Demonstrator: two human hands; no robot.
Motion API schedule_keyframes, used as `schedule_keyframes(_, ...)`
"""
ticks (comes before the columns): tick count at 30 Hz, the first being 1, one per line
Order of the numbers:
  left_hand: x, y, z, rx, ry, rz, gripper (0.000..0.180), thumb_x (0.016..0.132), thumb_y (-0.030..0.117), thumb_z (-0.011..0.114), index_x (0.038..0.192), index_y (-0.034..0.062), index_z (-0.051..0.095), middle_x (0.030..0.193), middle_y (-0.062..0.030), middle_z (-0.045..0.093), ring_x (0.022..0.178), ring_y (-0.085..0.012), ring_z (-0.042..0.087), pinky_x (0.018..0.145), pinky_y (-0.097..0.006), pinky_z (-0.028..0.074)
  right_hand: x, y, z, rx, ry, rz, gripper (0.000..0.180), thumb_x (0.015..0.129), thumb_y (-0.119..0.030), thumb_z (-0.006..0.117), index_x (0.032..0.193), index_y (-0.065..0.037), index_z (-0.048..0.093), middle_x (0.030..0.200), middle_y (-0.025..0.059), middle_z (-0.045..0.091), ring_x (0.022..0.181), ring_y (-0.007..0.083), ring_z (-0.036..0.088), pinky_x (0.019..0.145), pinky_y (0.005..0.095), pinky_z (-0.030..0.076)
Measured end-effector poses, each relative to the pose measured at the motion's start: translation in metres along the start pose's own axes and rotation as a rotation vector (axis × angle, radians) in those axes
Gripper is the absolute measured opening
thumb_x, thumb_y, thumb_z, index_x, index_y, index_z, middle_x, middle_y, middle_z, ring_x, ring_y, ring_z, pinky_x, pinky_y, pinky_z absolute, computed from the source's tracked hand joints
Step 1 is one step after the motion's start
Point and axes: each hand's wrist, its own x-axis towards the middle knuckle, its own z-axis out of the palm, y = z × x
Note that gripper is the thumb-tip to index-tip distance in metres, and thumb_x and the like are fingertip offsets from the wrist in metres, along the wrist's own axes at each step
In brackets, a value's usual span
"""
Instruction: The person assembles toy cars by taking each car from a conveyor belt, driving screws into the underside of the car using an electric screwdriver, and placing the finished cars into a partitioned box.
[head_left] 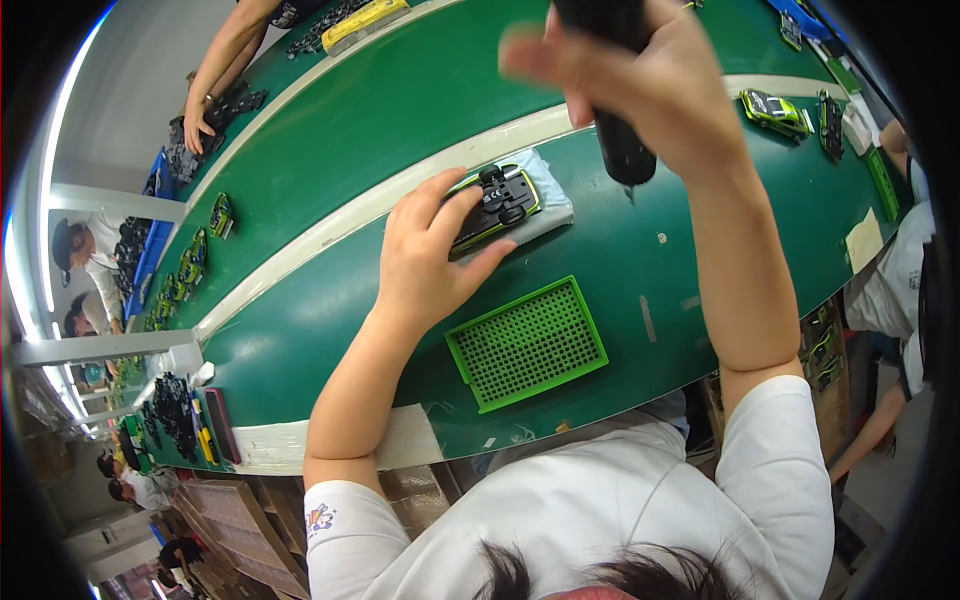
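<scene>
A toy car lies upside down on a pad covered with light blue cloth, its black underside and wheels facing up and a yellow-green edge of the body showing. My left hand is closed on the car's left part, fingers over the far side and thumb along the near side. Raised to the right of the car, my right hand grips a black electric screwdriver, its tip pointing down and apart from the car. This hand is partly blurred, and the top of the tool is cut off by the frame.
A green perforated tray sits near me on the green worktable. Beyond a pale rail, several toy cars stand at left. More cars lie at far right. Another person's hand touches black parts at upper left.
</scene>
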Motion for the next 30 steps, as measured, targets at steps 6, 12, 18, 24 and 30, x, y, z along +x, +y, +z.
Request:
schedule_keyframes(6, -0.006, -0.014, -0.002, -0.089, -0.026, 0.042, 0.047, 0.07, 0.015, 0.082, 0.114, 0.0058, 0.067, 0.124, -0.0146, 0.061, 0.109, -0.034, 0.061, 0.093, -0.043, 0.049, -0.017, 0.04, 0.023, -0.27, -0.312, 0.253, 0.053, 0.059, -0.016, 0.085, 0.101, 0.005, 0.059, 0.074, 0.01, 0.058, 0.067, 0.0189, 0.054, 0.063, 0.0322, 0.046)
schedule_keyframes(12, -0.011, -0.02, -0.001, -0.165, -0.001, 0.031, 0.043, 0.074, 0.015, 0.08, 0.114, 0.0088, 0.068, 0.125, -0.0141, 0.059, 0.11, -0.0337, 0.06, 0.094, -0.044, 0.048, -0.024, 0.052, 0.04, -0.341, -0.453, 0.171, 0.064, 0.059, -0.007, 0.085, 0.115, 0.001, 0.057, 0.076, 0.006, 0.057, 0.064, 0.0138, 0.054, 0.058, 0.0288, 0.045)
schedule_keyframes(18, -0.014, -0.02, -0.001, -0.185, 0.004, 0.013, 0.041, 0.074, 0.014, 0.08, 0.112, 0.0076, 0.069, 0.125, -0.0147, 0.06, 0.112, -0.0345, 0.059, 0.096, -0.044, 0.047, -0.022, 0.052, 0.044, -0.378, -0.457, 0.153, 0.064, 0.061, -0.007, 0.084, 0.118, 0.002, 0.056, 0.08, 0.0074, 0.06, 0.066, 0.0151, 0.056, 0.06, 0.0294, 0.047)
schedule_keyframes(24, -0.013, -0.017, -0.002, -0.183, -0.004, 0.011, 0.04, 0.073, 0.013, 0.079, 0.111, 0.0064, 0.07, 0.123, -0.0144, 0.06, 0.112, -0.0336, 0.059, 0.095, -0.043, 0.047, -0.021, 0.052, 0.043, -0.389, -0.48, 0.207, 0.063, 0.061, -0.007, 0.085, 0.117, 0.002, 0.056, 0.082, 0.0061, 0.06, 0.068, 0.0126, 0.056, 0.061, 0.0285, 0.048)
schedule_keyframes(30, -0.013, -0.019, -0.006, -0.087, -0.035, 0.069, 0.043, 0.076, 0.015, 0.079, 0.117, 0.009, 0.067, 0.127, -0.0123, 0.058, 0.112, -0.0338, 0.058, 0.094, -0.043, 0.047, -0.018, 0.042, 0.033, -0.355, -0.428, 0.283, 0.054, 0.063, -0.012, 0.089, 0.107, 0.002, 0.061, 0.091, 0.0074, 0.064, 0.081, 0.0172, 0.059, 0.074, 0.0308, 0.049)
